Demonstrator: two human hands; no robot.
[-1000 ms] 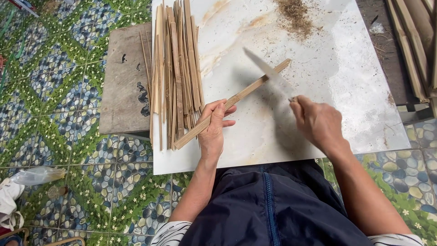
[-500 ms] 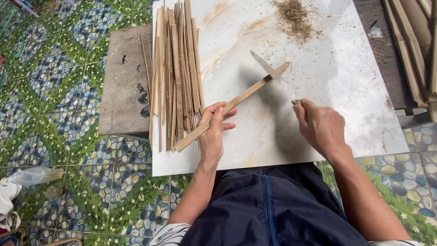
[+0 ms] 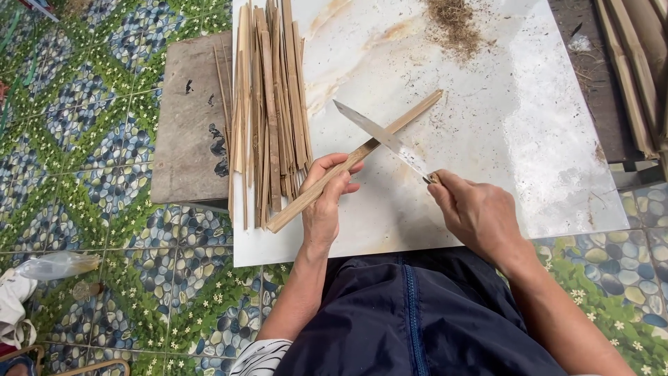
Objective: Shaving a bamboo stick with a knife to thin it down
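Head view, left hand: the left hand (image 3: 325,202) is wrapped around a long bamboo strip (image 3: 351,163), with the fingers curled over it near its lower half.
Head view, bamboo strip: it lies slanted across the white board (image 3: 487,139), its lower end pointing toward the person's left and its upper end up and to the right, raised a little off the board in the hand.
Head view, right hand: the right hand (image 3: 480,212) is closed around the handle of a knife (image 3: 386,139); the handle itself is hidden inside the fist.
Head view, knife: the blade points up and to the left and crosses over the strip about midway along it, touching it where the two meet.
Head view, bundle: a pile of bamboo strips (image 3: 268,104) lies lengthwise on the left part of the board, just beside the left hand.
Head view, shavings: a heap of brown shavings (image 3: 456,24) sits at the far edge of the board, well apart from both hands.
Head view, surroundings: a grey slab (image 3: 184,118) lies to the left of the board, on a floor of green and blue patterned tiles (image 3: 90,209).
Head view, person: dark blue trousers (image 3: 410,313) fill the bottom middle of the picture.
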